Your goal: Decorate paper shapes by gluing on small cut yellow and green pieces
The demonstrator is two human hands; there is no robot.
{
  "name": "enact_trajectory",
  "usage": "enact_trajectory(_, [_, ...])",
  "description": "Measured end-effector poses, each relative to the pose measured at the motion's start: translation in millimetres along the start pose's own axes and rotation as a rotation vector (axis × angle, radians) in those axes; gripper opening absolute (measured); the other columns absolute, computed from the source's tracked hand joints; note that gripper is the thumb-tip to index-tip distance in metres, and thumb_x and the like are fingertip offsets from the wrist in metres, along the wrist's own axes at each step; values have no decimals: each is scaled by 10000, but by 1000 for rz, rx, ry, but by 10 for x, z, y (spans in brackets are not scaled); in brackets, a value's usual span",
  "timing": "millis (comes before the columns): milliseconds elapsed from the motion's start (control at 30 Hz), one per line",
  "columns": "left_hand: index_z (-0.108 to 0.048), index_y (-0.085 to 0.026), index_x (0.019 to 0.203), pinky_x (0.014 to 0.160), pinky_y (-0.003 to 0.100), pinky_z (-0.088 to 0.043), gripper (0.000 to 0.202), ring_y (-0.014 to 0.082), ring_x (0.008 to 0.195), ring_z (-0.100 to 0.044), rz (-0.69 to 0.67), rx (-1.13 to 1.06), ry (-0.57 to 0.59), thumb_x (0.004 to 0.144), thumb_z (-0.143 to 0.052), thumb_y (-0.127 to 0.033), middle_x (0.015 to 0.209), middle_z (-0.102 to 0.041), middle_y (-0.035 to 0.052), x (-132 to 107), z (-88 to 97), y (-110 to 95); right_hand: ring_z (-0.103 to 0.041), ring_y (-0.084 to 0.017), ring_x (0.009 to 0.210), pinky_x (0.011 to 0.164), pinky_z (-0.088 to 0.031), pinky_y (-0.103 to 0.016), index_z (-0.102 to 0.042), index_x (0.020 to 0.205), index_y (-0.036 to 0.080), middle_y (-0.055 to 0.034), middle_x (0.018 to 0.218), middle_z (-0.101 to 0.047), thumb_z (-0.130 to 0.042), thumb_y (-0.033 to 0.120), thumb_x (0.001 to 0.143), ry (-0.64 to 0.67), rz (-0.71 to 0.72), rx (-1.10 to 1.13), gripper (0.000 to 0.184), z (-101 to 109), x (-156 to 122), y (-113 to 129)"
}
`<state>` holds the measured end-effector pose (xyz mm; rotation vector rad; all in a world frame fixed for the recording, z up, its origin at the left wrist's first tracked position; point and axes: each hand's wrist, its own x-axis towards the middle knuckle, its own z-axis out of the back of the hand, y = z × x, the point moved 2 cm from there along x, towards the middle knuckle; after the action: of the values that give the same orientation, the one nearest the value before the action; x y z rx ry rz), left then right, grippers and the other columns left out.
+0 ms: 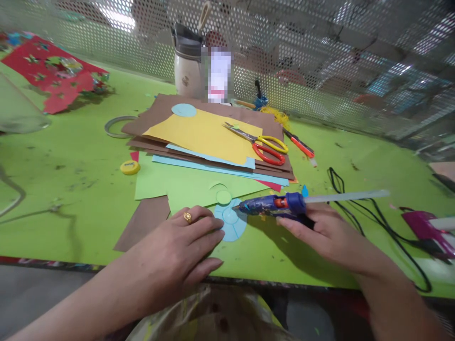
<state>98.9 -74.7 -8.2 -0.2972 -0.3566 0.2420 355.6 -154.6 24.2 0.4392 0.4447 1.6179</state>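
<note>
A dark blue hot glue gun (273,204) with a pale glue stick in its back end is gripped in my right hand (329,232). Its nozzle points left, over a light blue paper disc (237,233) marked with a small circle and dividing lines. Whether the tip touches the paper I cannot tell. My left hand (188,241), with a gold ring on one finger, lies palm down with fingers extended, the fingertips at the disc's left edge. A small green paper circle (223,197) sits at the disc's upper edge.
Beyond my hands lie stacked brown, blue and yellow sheets (202,137) with red-and-yellow-handled scissors (265,146) on top. Further around are a tape roll (119,127), a yellow cap (130,167), a utility knife (300,143), a black cord (384,222) and a white tumbler (186,71).
</note>
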Motion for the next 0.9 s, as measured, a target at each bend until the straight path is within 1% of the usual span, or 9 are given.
enact_trajectory(133, [-636, -150, 1133, 923, 423, -460, 237, 274, 1061, -559, -5, 6, -5, 972, -505, -263, 1121, -684, 90, 3, 14, -11, -634, -173, 645, 604, -508, -269, -657, 792, 206, -14, 731, -695, -497, 351, 969, 15, -3, -38, 279, 32, -46, -16])
enact_trajectory(233, [-637, -147, 1130, 931, 419, -460, 230, 269, 1066, -560, -9, 7, -11, 969, -511, -253, 1122, -683, 91, 9, 19, -21, -630, -167, 597, 593, -518, -267, -653, 742, 206, -9, 688, -691, -498, 370, 965, 15, 8, -68, 317, 62, -75, -6])
enact_trajectory(400, [-639, -152, 1124, 915, 422, -474, 226, 273, 1063, -558, -1, -10, -11, 966, -518, -259, 1121, -683, 89, 6, 19, -16, -670, -187, 648, 648, -549, -284, -709, 845, 214, -23, 766, -735, -492, 367, 967, 41, 10, -88, 292, 76, -122, 6])
enact_trajectory(500, [-639, -152, 1126, 930, 432, -471, 225, 273, 1062, -562, 4, -17, 2, 966, -515, -251, 1122, -686, 92, 5, 18, -6, -692, -212, 689, 680, -563, -307, -714, 795, 206, -46, 777, -745, -486, 386, 967, 66, 21, -85, 338, 53, -138, 4])
enact_trajectory(600, [-643, -147, 1116, 935, 447, -471, 219, 281, 1063, -565, 12, -17, 10, 959, -526, -244, 1108, -691, 97, 5, 23, -8, -716, -240, 802, 760, -568, -333, -713, 809, 194, -71, 883, -767, -487, 402, 967, 71, 33, -44, 345, 20, -127, 14])
enact_trajectory(667, [-648, -146, 1108, 917, 451, -480, 218, 289, 1061, -565, 11, -11, 6, 956, -528, -248, 1103, -692, 102, 6, 30, -17, -709, -233, 807, 758, -565, -329, -704, 825, 192, -68, 908, -764, -490, 407, 967, 88, 8, -17, 335, -7, -100, 28])
enact_trajectory(800, [-654, -137, 1092, 902, 443, -487, 211, 288, 1045, -572, -2, -2, 0, 956, -526, -235, 1082, -697, 107, 13, 34, -26, -668, -199, 743, 689, -542, -299, -678, 810, 195, -46, 840, -728, -477, 393, 977, 106, -24, 12, 328, -52, -21, 67])
enact_trajectory(900, [-652, -134, 1090, 921, 440, -476, 206, 283, 1048, -573, -7, -14, -8, 952, -531, -228, 1078, -700, 100, 14, 22, -18, -661, -199, 791, 747, -531, -307, -674, 831, 195, -45, 870, -723, -483, 369, 979, 74, -22, 16, 298, -63, 26, 83])
